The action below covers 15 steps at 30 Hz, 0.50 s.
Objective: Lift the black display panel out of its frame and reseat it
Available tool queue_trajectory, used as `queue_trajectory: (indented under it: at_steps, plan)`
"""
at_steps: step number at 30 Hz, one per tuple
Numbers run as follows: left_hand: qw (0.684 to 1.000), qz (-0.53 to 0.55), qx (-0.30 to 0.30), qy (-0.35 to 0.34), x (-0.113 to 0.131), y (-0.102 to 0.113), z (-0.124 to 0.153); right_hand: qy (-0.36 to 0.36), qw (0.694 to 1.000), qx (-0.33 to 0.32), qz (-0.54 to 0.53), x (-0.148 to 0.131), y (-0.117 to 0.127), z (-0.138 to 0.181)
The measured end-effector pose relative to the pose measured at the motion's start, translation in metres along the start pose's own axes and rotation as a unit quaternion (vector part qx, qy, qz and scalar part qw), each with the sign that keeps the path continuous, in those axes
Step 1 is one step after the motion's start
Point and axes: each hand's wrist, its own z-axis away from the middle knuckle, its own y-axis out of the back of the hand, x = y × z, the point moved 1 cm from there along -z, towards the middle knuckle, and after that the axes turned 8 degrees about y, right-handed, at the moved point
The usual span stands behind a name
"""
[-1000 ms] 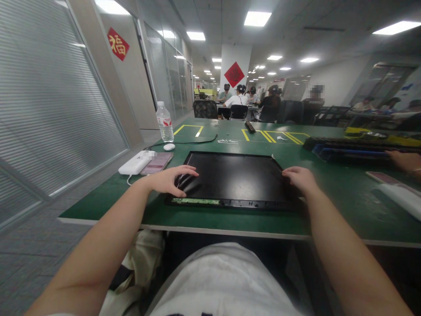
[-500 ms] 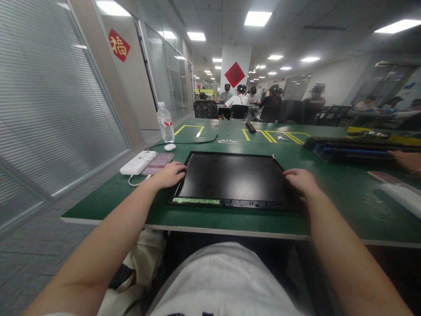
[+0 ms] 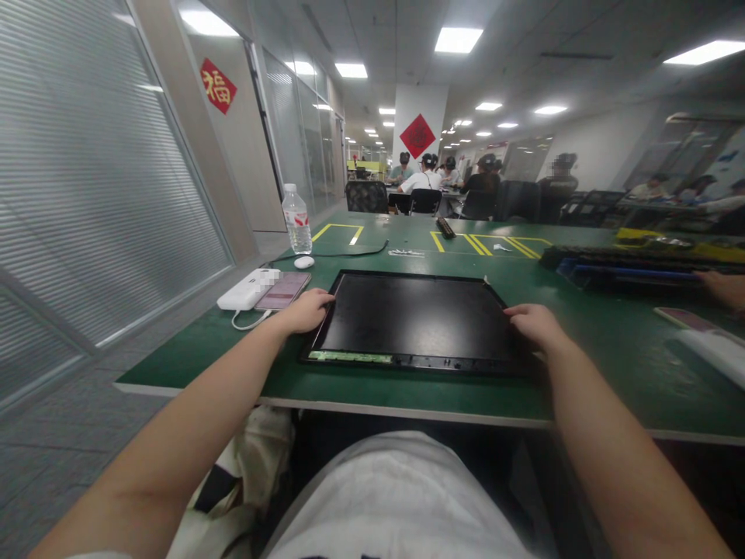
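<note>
A black display panel [image 3: 413,314], with a green circuit strip [image 3: 350,358] on its near edge, is laid flat on the green table [image 3: 378,392]. Its side edges are touched by the left hand [image 3: 308,312] and right hand [image 3: 534,322], but with finger undersides hidden, whether either pinches cannot be told. At far right, a co-worker's hand [image 3: 725,290] is cut off by the view's border.

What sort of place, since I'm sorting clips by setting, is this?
Likely an office or workroom: people sit in the background, lights shine overhead, and a panel lies on a table.
</note>
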Motion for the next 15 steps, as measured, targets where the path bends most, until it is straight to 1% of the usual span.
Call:
queue_trajectory:
  at_steps: [9, 15]
  plan:
    - [1.000, 0.025, -0.010, 0.009, -0.0013, 0.0020, -0.0001, -0.014, 1.000, 0.000, -0.026, 0.0049, -0.0037, -0.0024]
    - [0.999, 0.044, 0.006, 0.021, -0.0001, 0.0000, 0.0030, -0.016, 0.999, 0.008, -0.031, 0.0075, -0.0054, -0.0025]
